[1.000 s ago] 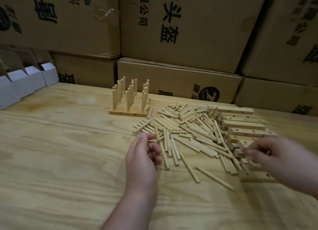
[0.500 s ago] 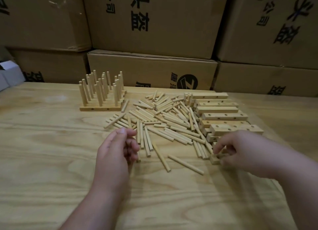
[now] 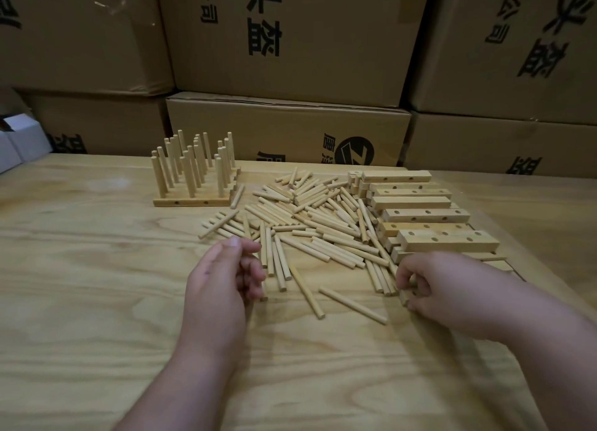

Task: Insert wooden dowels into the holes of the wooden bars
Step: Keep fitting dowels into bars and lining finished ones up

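A loose pile of wooden dowels (image 3: 316, 224) lies spread across the middle of the table. Just right of it sits a stack of drilled wooden bars (image 3: 426, 216). At the back left, several bars with upright dowels (image 3: 193, 201) stand side by side. My left hand (image 3: 223, 279) hovers at the pile's near edge, its fingers curled round a dowel (image 3: 263, 298) whose tip shows below them. My right hand (image 3: 452, 288) grips the end of a wooden bar (image 3: 404, 296) at the near end of the stack; most of that bar is hidden under the hand.
The work surface is a pale wooden table (image 3: 97, 301). Stacked printed cardboard cartons (image 3: 290, 43) form a wall along its far edge. Small white boxes (image 3: 19, 140) sit at the far left. Single dowels (image 3: 352, 304) lie loose between my hands.
The view shifted right and down. My right hand came down from the bar stack's near side and closed on a bar's end. My left hand drew back slightly from the dowel pile.
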The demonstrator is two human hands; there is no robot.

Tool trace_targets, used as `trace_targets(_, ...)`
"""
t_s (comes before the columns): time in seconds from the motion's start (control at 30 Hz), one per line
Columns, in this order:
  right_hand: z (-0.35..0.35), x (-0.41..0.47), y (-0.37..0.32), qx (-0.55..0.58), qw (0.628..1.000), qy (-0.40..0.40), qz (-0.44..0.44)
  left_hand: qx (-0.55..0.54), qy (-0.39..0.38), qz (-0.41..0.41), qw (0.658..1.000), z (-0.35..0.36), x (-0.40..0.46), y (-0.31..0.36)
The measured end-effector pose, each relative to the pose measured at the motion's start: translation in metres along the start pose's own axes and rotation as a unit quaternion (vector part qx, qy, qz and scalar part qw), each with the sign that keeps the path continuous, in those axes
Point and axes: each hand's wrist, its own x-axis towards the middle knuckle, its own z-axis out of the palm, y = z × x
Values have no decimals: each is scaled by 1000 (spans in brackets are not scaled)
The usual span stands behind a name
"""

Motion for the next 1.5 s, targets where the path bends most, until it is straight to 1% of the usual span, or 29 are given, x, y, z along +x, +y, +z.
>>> trace_targets(0.13, 0, -2, -7, 27, 999, -11, -21, 0, 0, -3, 1000, 0, -1, 1)
trace_targets(0.37, -3, -3, -3, -13, 999, -35, 12, 6, 1, -9, 1000, 0, -2, 2)
trace_targets(0.5, -9, -5, 1, -11, 1000, -18, -6, -1, 3, -15, 1000, 1, -3, 4)
trace_targets(0.6, -21, -11, 3, 40, 999, 4, -27, -18, -22, -18, 999, 3, -6, 7)
trace_targets(0.67, -26, -16, 2, 103, 993, 4, -55, -33, -67, -36, 997, 7, -10, 9)
trace_targets(0.73, -29, -20, -4, 176, 980, 0, -91, -24, -126, -60, 990, 11, -14, 9)
trace_targets(0.8, -27, -22, -13, 251, 960, -6, -126, -4, -180, -79, 980, 13, -18, 6)
trace_targets(0.9, -19, -20, -30, 355, 923, 14, -150, 29, -235, -107, 966, 14, -22, 6)
trace_targets(1.0, -4, -15, -45, 436, 889, 57, -127, 49, -247, -125, 960, 14, -22, 7)
trace_targets(1.13, 14, -8, -58, 486, 862, 111, -93, 64, -260, -128, 955, 14, -20, 3)
trace_targets(1.2, 19, -6, -60, 509, 848, 117, -88, 54, -245, -136, 958, 14, -19, 1)
trace_targets(1.27, 21, -3, -59, 530, 835, 131, -75, 30, -208, -149, 966, 13, -16, 0)
trace_targets(1.3, 23, -1, -56, 523, 837, 147, -64, 20, -189, -151, 970, 11, -14, 0)
trace_targets(1.4, 29, 6, -46, 428, 884, 185, -37, -16, -146, -160, 976, 9, -8, -2)
trace_targets(1.5, 35, 10, -40, 347, 921, 178, -25, -70, -110, -166, 977, 11, -5, -1)
